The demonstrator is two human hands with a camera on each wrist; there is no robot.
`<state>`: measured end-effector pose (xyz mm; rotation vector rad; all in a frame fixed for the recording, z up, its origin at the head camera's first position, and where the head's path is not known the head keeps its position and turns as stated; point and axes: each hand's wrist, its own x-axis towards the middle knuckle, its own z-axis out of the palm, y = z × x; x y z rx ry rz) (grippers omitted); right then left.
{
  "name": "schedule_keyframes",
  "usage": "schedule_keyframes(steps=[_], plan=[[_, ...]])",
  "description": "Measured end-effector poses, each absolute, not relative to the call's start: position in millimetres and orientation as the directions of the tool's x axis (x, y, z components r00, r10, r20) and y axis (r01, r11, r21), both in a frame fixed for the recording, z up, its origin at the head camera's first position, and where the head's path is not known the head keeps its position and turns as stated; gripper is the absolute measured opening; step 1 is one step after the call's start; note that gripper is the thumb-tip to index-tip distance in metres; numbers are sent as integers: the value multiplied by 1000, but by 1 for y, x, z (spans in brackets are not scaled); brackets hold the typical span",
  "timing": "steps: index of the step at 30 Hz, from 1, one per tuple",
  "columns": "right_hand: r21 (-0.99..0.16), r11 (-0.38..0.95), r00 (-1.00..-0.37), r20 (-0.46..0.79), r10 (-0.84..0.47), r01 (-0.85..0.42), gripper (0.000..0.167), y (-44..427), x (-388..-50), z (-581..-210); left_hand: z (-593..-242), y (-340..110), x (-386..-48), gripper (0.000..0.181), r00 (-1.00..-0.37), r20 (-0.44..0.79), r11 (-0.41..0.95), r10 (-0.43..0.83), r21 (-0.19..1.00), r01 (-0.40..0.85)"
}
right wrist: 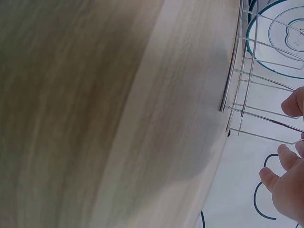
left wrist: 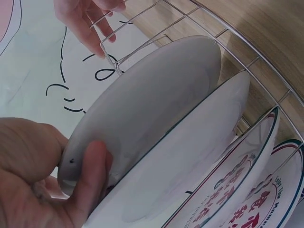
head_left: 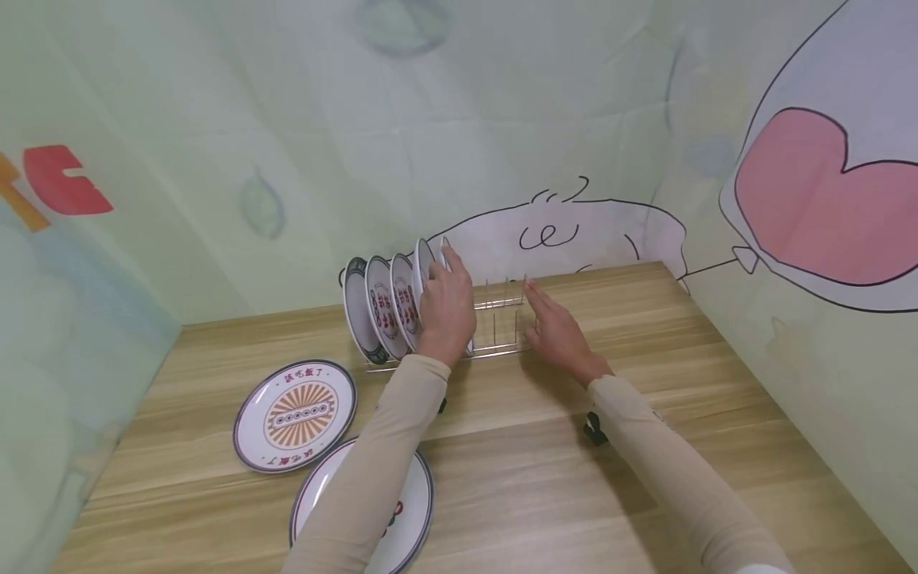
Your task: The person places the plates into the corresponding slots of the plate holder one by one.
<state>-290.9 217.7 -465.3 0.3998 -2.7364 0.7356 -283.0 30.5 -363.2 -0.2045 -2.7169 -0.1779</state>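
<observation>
My left hand (head_left: 448,311) pinches the rim of the rightmost plate standing in a wire rack (head_left: 495,348). The left wrist view shows the left hand (left wrist: 38,175) with thumb and fingers on either side of this plain white plate (left wrist: 147,104); another white plate (left wrist: 190,142) leans close beside it. My right hand (head_left: 562,339) is at the rack's right end, fingers nearly straight. In the right wrist view, thumb and fingers of the right hand (right wrist: 289,190) lie around the end wires of the rack (right wrist: 247,71); whether they touch is unclear. Patterned plates (head_left: 383,307) stand upright further left.
Two plates lie on the wooden table (head_left: 516,494) at the left: one with an orange sunburst (head_left: 297,414), and one (head_left: 412,510) partly under my left sleeve. A small black object (head_left: 594,429) is beside the right forearm. A printed curtain (head_left: 323,159) hangs behind the rack.
</observation>
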Motion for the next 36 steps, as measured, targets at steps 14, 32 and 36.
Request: schedule_keyframes(steps=[14,32,36], plan=[[-438,838,-928,319,-195,-326,75,217,-290,-466,-362,24,-278,72,-924,360,965,130,168,202],[-434,834,-918,345,-195,-340,75,217,-287,-463,-336,5,-229,50,-911,401,891,98,373,260],[-434,832,-917,347,-199,-345,75,217,-288,-462,-339,-10,-213,45,-878,473,870,75,399,289]])
